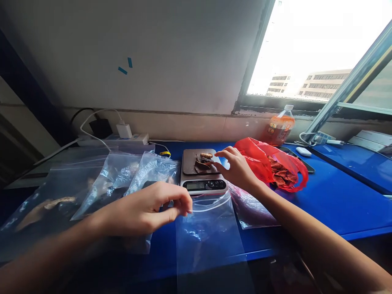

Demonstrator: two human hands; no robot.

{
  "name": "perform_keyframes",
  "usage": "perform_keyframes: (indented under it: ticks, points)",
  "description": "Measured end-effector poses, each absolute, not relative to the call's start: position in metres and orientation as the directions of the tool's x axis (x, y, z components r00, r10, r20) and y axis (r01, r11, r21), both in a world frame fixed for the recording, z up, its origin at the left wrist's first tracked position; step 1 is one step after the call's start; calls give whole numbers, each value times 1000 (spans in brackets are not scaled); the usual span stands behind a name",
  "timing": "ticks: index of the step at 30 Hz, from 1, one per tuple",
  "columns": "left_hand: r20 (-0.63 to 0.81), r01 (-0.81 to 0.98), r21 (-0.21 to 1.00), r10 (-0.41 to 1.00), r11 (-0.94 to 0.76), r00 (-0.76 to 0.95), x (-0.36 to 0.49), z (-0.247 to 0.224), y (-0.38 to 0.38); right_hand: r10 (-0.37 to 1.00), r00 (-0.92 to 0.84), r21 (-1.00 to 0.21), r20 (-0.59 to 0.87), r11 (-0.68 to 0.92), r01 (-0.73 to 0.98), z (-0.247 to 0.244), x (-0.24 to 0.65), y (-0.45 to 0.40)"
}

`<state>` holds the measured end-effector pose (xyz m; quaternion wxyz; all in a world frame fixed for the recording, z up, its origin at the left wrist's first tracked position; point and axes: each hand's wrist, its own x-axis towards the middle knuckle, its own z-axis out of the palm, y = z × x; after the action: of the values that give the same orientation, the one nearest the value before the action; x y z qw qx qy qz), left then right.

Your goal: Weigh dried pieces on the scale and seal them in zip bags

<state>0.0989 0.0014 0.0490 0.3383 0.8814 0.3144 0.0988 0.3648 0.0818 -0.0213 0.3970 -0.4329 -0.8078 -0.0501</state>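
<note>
Several dried pieces [201, 166]: brown and dark, on the plate of the digital scale [187, 157], just left of the right hand [237, 167], beyond the left hand [150, 210].
Right hand: thumb and forefinger parted, nothing seen between them; over plate's right edge, near the pieces, contact unclear.
Left hand: fingers curled in toward thumb, tips at the clear zip bag's [211, 241] top edge; cannot tell if gripped.
Clear zip bag: in front of scale, between the two forearms, lower part past edge of blue bench [330, 200].
Scale display: lit, digits too small to read surely.
Red bag [251, 147]: just right of right hand, mouth open, reddish-brown pieces [283, 173] inside.
Filled zip bags [161, 167]: beside and beyond left hand.
Bottle [279, 130]: behind red bag, beyond right hand.
White charger [124, 131]: on power strip [141, 140], beyond left hand.
</note>
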Motion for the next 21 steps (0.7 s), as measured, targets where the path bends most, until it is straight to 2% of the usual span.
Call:
perform_keyframes:
  ticks: [5,11,14,17,21]
  points:
    - [-24,460,675,606,-577,795,99,44,5,681,-337,-231,650,600,766,-23,366,84]
    - [-34,468,696,626,-544,779,100,41,8,658,-162,-251,735,487,837,-21,365,82]
    - [-30,471,687,627,-553,778,101,38,11,625,-105,-276,774,482,832,-21,364,81]
    - [-29,480,671,627,-565,778,101,34,13,553,-87,-289,829,555,780,-14,365,76]
    - [-14,460,667,608,-586,794,100,32,14,436,-315,-172,843,774,610,9,371,55]
